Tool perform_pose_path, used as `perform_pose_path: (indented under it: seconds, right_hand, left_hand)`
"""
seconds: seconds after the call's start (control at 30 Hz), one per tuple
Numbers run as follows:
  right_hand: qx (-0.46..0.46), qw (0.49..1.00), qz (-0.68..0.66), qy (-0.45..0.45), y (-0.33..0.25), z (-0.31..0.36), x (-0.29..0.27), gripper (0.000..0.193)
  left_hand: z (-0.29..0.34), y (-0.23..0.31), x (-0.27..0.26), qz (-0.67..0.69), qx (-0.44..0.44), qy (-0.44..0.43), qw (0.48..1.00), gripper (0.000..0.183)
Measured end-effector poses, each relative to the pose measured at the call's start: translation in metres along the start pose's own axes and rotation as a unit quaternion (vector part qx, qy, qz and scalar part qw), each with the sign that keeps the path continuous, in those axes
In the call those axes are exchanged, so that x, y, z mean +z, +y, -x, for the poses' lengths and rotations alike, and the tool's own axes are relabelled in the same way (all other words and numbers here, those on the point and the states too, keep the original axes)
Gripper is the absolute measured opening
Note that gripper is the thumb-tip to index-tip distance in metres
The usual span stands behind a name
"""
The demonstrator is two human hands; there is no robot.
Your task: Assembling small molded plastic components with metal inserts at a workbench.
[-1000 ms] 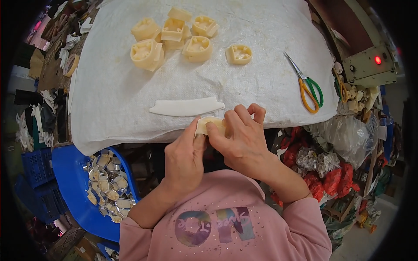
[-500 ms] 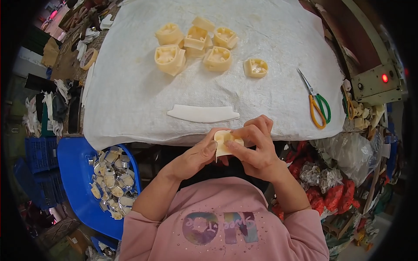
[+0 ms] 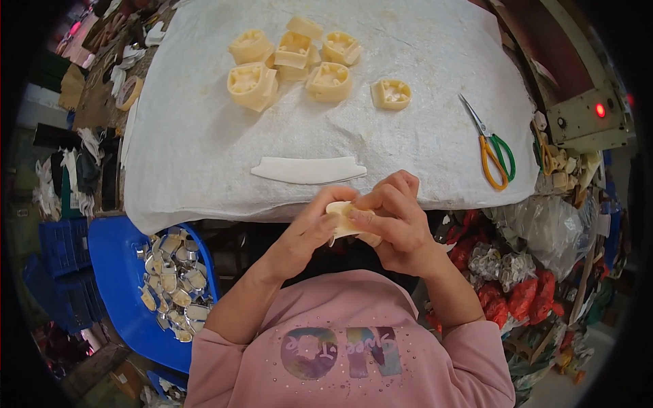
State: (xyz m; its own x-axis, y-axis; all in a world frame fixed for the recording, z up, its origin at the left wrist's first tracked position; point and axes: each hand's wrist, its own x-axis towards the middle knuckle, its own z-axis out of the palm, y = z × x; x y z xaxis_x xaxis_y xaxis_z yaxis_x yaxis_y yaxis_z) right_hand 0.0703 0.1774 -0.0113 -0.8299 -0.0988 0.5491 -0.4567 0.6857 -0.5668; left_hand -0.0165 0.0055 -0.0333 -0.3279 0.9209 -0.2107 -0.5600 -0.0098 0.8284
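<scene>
Just off the near edge of the table, my left hand [image 3: 307,232] and my right hand [image 3: 400,221] both grip a cream, curved piece [image 3: 345,219] that looks like a shoe heel. My left fingers wrap its left side, while the right thumb and fingers press on its right part. Fingers cover much of it. A white curved strip [image 3: 309,170] lies flat on the cloth beyond my hands. Farther back sits a cluster of hollow cream heel-like blocks [image 3: 328,83], some stacked. One more such block [image 3: 392,94] lies apart to their right.
Scissors [image 3: 498,160] with orange and green handles lie at the table's right. A blue tub [image 3: 112,272] of silver-and-cream pieces [image 3: 180,282] stands at my left. Red and clear plastic bags [image 3: 520,296] crowd the right side. A machine box with a red light [image 3: 600,110] stands at the far right.
The view has shifted slightly, so the table things appear higher and farther left. The cream piece has tilted in my hands, and my left fingers now cover more of it.
</scene>
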Motion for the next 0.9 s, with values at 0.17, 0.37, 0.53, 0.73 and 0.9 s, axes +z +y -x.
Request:
perform_pose_path:
  seconds: [0.17, 0.37, 0.53, 0.73, 0.9]
  right_hand:
    - [0.034, 0.999, 0.024, 0.018, 0.003, 0.001, -0.004, 0.043]
    - [0.035, 0.999, 0.0, 0.016, 0.005, 0.006, -0.002, 0.044]
    - [0.04, 0.999, -0.014, -0.014, 0.001, 0.003, -0.003, 0.047]
    - [0.054, 0.996, -0.021, -0.071, 0.0, 0.003, -0.007, 0.05]
    - [0.062, 0.989, -0.019, -0.13, -0.004, 0.003, -0.009, 0.053]
  left_hand:
    - [0.012, 0.002, 0.006, -0.145, 0.209, 0.169, 0.952, 0.054]
    - [0.0, -0.011, 0.011, -0.18, 0.356, 0.202, 0.894, 0.016]
    - [-0.001, -0.004, 0.014, -0.343, 0.39, 0.227, 0.824, 0.013]
    - [-0.003, -0.001, 0.017, -0.426, 0.408, 0.225, 0.775, 0.013]
    - [-0.004, 0.002, 0.02, -0.461, 0.401, 0.23, 0.757, 0.016]
